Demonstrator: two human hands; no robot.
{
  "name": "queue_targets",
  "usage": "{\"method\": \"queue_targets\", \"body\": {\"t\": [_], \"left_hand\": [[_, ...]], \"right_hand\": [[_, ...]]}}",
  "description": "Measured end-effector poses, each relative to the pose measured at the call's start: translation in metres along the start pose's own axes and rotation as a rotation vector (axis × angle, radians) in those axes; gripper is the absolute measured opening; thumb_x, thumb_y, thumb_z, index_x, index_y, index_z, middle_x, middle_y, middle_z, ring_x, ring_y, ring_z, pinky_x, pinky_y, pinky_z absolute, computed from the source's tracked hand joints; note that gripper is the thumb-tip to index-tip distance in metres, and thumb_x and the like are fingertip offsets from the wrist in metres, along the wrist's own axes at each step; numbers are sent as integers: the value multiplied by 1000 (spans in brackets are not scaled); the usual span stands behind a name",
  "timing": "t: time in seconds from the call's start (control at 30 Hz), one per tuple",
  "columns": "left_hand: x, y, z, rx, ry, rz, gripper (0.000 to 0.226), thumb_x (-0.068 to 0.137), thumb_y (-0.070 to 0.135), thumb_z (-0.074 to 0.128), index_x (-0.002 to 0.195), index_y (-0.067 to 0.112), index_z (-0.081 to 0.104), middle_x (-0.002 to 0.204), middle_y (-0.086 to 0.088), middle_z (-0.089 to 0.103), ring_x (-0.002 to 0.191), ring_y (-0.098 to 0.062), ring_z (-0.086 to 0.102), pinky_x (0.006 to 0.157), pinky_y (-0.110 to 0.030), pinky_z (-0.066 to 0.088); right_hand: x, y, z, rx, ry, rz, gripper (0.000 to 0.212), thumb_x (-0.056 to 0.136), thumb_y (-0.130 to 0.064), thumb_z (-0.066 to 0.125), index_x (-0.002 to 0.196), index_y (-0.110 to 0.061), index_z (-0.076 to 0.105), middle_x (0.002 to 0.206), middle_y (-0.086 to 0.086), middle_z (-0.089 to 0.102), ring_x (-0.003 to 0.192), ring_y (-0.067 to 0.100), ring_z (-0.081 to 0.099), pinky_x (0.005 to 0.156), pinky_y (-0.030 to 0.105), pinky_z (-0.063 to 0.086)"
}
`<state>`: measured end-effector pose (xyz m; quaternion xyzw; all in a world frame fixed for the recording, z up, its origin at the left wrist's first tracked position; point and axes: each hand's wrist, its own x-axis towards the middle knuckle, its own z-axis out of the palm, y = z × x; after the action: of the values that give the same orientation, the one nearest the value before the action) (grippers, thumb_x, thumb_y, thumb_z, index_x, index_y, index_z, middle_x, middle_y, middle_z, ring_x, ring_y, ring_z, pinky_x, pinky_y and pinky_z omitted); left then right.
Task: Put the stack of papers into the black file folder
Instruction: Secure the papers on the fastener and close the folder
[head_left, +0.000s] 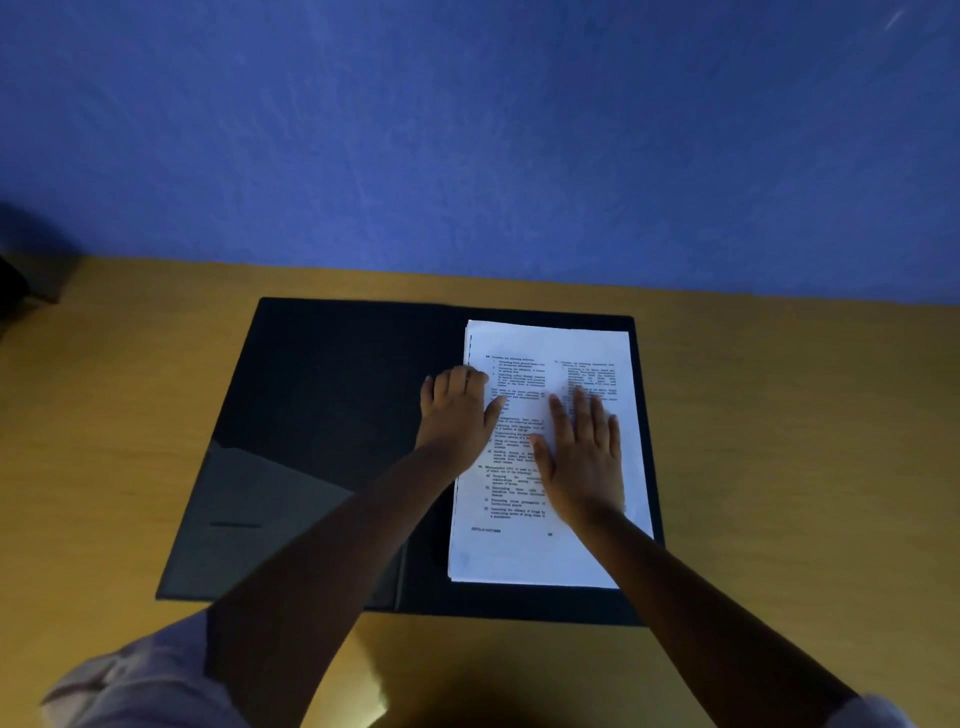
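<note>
The black file folder (332, 395) lies open and flat on the wooden table. A stack of white printed papers (524, 551) rests on its right half. My left hand (457, 410) sits at the stack's left edge, fingers curled over the edge, thumb on the top sheet. My right hand (582, 457) lies flat on the top sheet with fingers spread, pressing down. Neither hand lifts the papers.
The folder's left half has a grey inner pocket (260, 499) at its lower part. The yellow wooden table (779, 467) runs to a blue wall (467, 130) just behind the folder. A dark object (21, 280) sits at the far left edge.
</note>
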<state>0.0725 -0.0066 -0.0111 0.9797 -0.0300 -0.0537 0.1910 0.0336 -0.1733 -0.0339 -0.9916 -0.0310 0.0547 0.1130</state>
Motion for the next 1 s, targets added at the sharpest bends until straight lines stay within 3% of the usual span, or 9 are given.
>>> {"method": "queue_targets", "body": {"t": [0.43,0.7,0.9,1.0], "left_hand": [[-15,2,16,68,125,24,51,93,42,27,130,11,45,136,-9,49,134,-25,37,116,-50,18],[-15,-4,18,123,90,86,49,95,40,31,132,10,43,138,-11,47,135,-26,35,115,-50,22],[-19,-6,18,67,55,77,52,96,41,31,139,12,33,148,-7,37,142,-23,23,118,-44,12],[-33,-10,22,-9,57,59,60,95,43,31,145,11,20,154,-6,27,145,-19,14,119,-37,3]], "right_hand": [[0,1,2,-16,15,3,64,95,-53,21,149,-21,11,160,10,7,148,28,1,121,43,1],[0,0,0,-8,14,3,63,95,-52,19,150,-20,11,160,10,7,148,27,-1,121,42,0],[-1,1,0,-4,10,0,64,95,-53,19,150,-21,10,160,9,6,148,26,-2,121,41,-1],[-1,1,1,16,15,0,64,95,-54,18,150,-23,9,160,8,4,148,25,-4,121,41,-1]]}}
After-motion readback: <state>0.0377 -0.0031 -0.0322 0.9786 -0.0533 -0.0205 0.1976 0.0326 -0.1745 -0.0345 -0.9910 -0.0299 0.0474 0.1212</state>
